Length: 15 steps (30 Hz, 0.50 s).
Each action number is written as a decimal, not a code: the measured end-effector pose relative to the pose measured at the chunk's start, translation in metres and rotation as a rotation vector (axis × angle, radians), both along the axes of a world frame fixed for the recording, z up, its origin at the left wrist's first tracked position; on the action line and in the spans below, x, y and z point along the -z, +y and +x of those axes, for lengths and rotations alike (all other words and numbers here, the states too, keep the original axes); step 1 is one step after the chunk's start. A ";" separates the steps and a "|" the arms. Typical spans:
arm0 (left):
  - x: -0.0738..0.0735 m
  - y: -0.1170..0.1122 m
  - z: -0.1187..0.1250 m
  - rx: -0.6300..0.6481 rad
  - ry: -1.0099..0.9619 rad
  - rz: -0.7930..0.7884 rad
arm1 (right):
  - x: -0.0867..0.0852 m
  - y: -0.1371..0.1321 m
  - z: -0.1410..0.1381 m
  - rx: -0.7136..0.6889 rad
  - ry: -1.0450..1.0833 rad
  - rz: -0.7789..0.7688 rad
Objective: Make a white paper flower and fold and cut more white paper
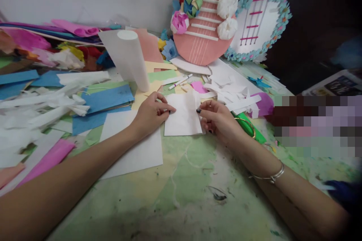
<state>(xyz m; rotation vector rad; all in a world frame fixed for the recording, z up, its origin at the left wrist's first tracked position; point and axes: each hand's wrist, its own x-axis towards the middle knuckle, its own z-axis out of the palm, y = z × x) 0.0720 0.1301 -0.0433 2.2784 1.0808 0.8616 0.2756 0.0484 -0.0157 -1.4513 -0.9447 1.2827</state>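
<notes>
A small white paper [183, 116], apparently folded, lies on the table between both hands. At its left edge, my left hand [154, 111] is closed, with thumb and index fingertip together on the paper. My right hand [219, 118] pinches the right edge between thumb and fingers, where the paper lifts and curls a little. A larger white sheet [132, 158] lies flat under my left wrist. Just behind the small paper are a white pen [180, 81] and a pink scrap [199, 87].
Behind stand a paper roll [132, 60], a pink guitar-shaped craft [205, 41] with paper flowers, and a white one [258, 26] edged in blue flowers. Blue paper pieces [109, 99] and white strips [42, 109] crowd the left. White scraps [232, 88] and a gold ring [251, 126] lie right.
</notes>
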 end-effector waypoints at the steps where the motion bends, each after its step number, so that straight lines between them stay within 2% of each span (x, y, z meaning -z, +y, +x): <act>1: 0.000 0.000 0.000 0.001 0.007 0.001 | 0.003 0.001 0.001 0.016 -0.067 0.032; 8: -0.001 0.000 -0.001 0.023 0.035 0.014 | 0.020 0.008 0.016 0.089 -0.643 0.223; 12: 0.000 0.000 -0.001 0.014 0.025 0.009 | 0.020 0.008 0.017 0.077 -0.809 0.224; 15: 0.000 -0.001 -0.001 0.020 0.023 0.016 | 0.018 0.008 0.015 0.073 -0.857 0.209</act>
